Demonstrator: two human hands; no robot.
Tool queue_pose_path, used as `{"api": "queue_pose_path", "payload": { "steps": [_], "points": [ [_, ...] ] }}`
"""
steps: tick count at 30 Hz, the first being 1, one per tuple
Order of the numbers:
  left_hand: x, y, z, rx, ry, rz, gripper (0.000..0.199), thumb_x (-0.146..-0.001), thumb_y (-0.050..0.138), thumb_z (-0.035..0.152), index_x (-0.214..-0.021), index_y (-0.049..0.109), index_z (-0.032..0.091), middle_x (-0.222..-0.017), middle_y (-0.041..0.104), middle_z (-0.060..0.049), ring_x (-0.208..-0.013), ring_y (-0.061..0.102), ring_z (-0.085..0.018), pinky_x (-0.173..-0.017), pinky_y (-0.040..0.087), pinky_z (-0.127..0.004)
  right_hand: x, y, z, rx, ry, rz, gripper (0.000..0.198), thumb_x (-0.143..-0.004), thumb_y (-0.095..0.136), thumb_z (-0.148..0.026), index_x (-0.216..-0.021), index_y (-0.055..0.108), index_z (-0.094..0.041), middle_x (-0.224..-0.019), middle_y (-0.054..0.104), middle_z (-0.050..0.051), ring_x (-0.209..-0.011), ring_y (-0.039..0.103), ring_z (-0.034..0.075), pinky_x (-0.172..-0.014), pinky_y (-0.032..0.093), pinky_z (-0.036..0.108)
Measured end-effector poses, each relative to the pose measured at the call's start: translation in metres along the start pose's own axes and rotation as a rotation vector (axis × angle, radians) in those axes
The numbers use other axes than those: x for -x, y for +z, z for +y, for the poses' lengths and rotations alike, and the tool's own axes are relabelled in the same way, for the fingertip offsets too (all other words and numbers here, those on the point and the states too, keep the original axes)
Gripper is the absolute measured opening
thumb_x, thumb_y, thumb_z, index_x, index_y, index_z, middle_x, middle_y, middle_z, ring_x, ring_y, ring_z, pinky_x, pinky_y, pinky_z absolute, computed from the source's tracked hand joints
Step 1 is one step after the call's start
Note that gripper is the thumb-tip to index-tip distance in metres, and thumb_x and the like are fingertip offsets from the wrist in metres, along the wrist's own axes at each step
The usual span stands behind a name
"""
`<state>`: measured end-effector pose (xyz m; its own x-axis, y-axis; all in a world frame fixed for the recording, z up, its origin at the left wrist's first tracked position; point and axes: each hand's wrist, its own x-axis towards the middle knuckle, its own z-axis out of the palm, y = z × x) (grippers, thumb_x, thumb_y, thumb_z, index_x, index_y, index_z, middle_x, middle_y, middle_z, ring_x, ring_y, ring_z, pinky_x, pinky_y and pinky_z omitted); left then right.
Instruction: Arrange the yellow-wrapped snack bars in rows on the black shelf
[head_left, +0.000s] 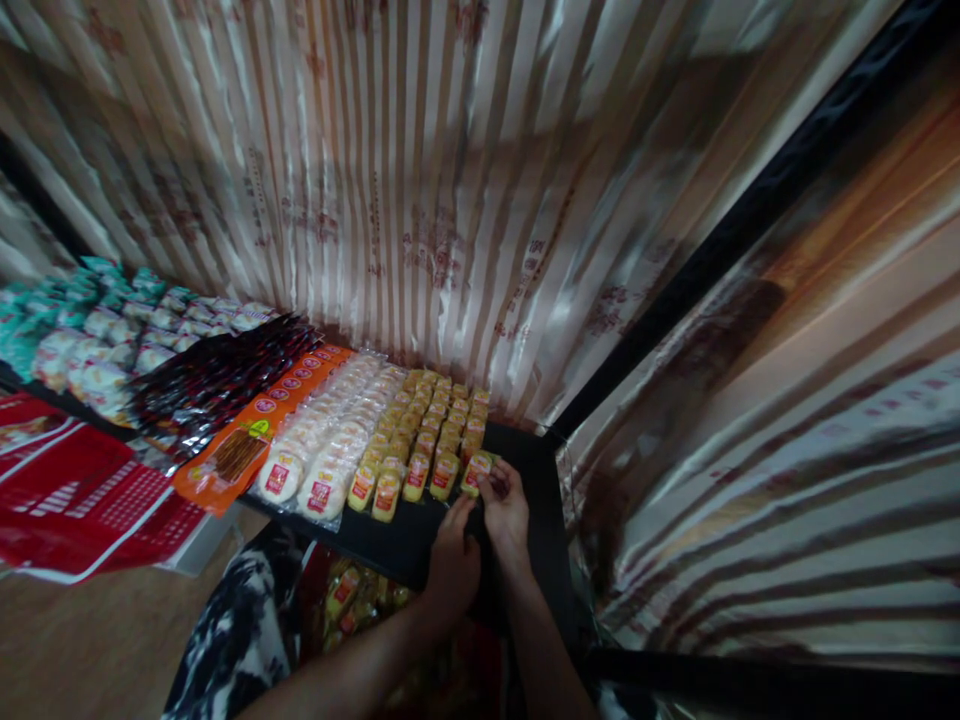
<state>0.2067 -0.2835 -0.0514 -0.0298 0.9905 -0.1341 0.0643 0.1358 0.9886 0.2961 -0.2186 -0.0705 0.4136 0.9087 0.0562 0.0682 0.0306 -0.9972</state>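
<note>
My right hand (506,508) pinches a small yellow-wrapped snack cake (477,472) with a red label, at the front of the rightmost row. Just left of it, my left hand (454,560) stretches its fingers toward the lower end of that cake, thumb apart, with nothing visible in its grasp. Whether its fingertips touch the wrapper is hard to see. More yellow snack cakes (418,470) stand in several tight rows on the black shelf (397,550), overlapping from front to back.
Left of the cakes lie clear-wrapped white round crackers (322,495), an orange snack packet (225,465), dark shiny packets (225,375) and white-and-teal packs (105,330). Below is an open bag of yellow packs (345,590). A black post (675,290) rises at right before striped plastic sheeting (420,150).
</note>
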Motion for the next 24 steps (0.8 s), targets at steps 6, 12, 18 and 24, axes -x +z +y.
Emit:
{"api": "queue_pose_path", "payload": {
  "steps": [6, 12, 18, 24],
  "points": [
    [-0.009, 0.000, -0.009, -0.021, -0.031, 0.015, 0.060, -0.060, 0.044, -0.001, -0.116, 0.059, 0.011, -0.135, 0.047, -0.012, -0.129, 0.038, -0.023, -0.113, 0.021, -0.037, -0.005, 0.006, 0.008, 0.104, -0.055, -0.057, 0.043, -0.069, 0.059, -0.038, -0.107, 0.054, -0.020, -0.107, 0.062, 0.009, -0.096, 0.060, 0.021, -0.089, 0.047, 0.036],
    [-0.009, -0.002, -0.016, -0.139, -0.014, -0.038, 0.055, -0.063, 0.042, -0.001, -0.114, 0.060, 0.010, -0.135, 0.047, -0.012, -0.128, 0.040, -0.021, -0.112, 0.025, -0.033, -0.002, 0.008, 0.023, 0.128, -0.031, -0.051, 0.041, -0.070, 0.058, -0.042, -0.102, 0.054, -0.018, -0.103, 0.062, 0.010, -0.092, 0.063, 0.021, -0.084, 0.050, 0.036],
    [0.000, -0.004, -0.002, -0.313, -0.026, -0.063, 0.051, -0.069, 0.038, -0.001, -0.116, 0.058, 0.006, -0.134, 0.047, -0.015, -0.128, 0.040, -0.020, -0.110, 0.027, -0.031, -0.001, 0.010, 0.020, 0.208, -0.060, -0.021, 0.043, -0.069, 0.056, -0.047, -0.099, 0.054, -0.016, -0.103, 0.061, 0.012, -0.090, 0.063, 0.023, -0.083, 0.051, 0.037],
    [0.027, -0.021, 0.044, -0.306, 0.046, -0.119, 0.048, -0.063, 0.041, -0.002, -0.104, 0.063, 0.011, -0.115, 0.060, -0.013, -0.111, 0.053, -0.022, -0.102, 0.038, -0.033, 0.015, -0.005, 0.008, 0.177, -0.089, 0.087, 0.049, -0.074, 0.053, -0.050, -0.109, 0.052, -0.016, -0.117, 0.054, 0.014, -0.107, 0.055, 0.024, -0.090, 0.047, 0.037]
  ]
}}
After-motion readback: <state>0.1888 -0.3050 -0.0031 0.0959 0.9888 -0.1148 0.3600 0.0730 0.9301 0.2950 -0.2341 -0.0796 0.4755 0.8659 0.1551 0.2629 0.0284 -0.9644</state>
